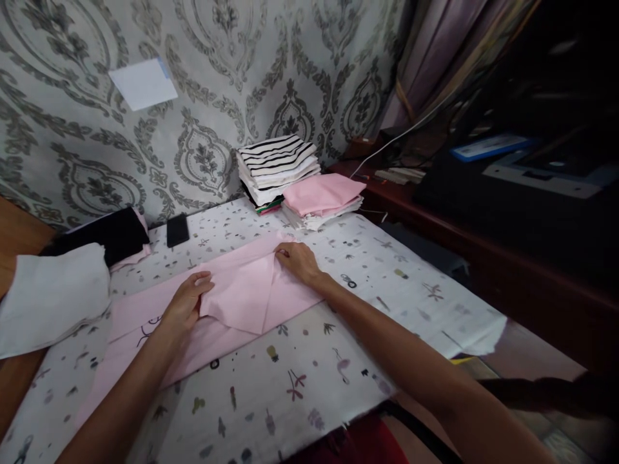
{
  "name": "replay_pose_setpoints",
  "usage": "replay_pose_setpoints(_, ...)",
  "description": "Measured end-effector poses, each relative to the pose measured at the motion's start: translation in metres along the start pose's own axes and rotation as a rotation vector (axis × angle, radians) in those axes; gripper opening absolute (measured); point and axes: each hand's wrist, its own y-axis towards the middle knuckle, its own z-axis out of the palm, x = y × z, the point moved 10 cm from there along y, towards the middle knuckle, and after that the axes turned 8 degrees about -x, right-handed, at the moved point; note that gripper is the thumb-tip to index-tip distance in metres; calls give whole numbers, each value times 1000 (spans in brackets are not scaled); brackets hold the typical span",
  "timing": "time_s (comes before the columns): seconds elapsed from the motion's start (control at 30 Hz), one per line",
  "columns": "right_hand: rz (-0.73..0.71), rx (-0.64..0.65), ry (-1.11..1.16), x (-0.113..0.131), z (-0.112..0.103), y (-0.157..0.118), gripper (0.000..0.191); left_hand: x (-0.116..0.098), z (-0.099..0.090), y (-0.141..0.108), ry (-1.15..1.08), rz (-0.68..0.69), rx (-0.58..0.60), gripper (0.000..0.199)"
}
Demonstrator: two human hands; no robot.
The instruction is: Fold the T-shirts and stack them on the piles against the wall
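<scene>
A pale pink shirt (pixel 236 293) lies partly folded across the table, with a dark line print showing near its left part. A loose flap of it, which looks like a sleeve, is folded over the middle. My left hand (pixel 188 299) pinches the left edge of this flap between thumb and fingers. At the flap's upper right corner, my right hand (pixel 297 261) is closed on the cloth, fingertips pressed together. The shirt's lower left part runs on behind my left forearm.
Folded striped and white clothes (pixel 278 161) are stacked by the wall, beside a pile topped with pink cloth (pixel 324 193). A black phone (pixel 177 231) lies at the back. Black folded cloth (pixel 104 238) and white cloth (pixel 53 296) lie left. Dark red furniture (pixel 483 241) borders the right.
</scene>
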Motion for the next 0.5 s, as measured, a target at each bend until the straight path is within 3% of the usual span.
replay_pose_setpoints(0.17,-37,51,48,4,-1,-1,30,3,-2,-23,145,-70,154,65)
replay_pose_setpoints(0.3,-39,44,10,1,3,1,32,6,-4,-32,126,-109,236,76)
replay_pose_setpoints(0.5,-40,22,-19,0,4,0,35,3,-13,-31,329,82,202,64)
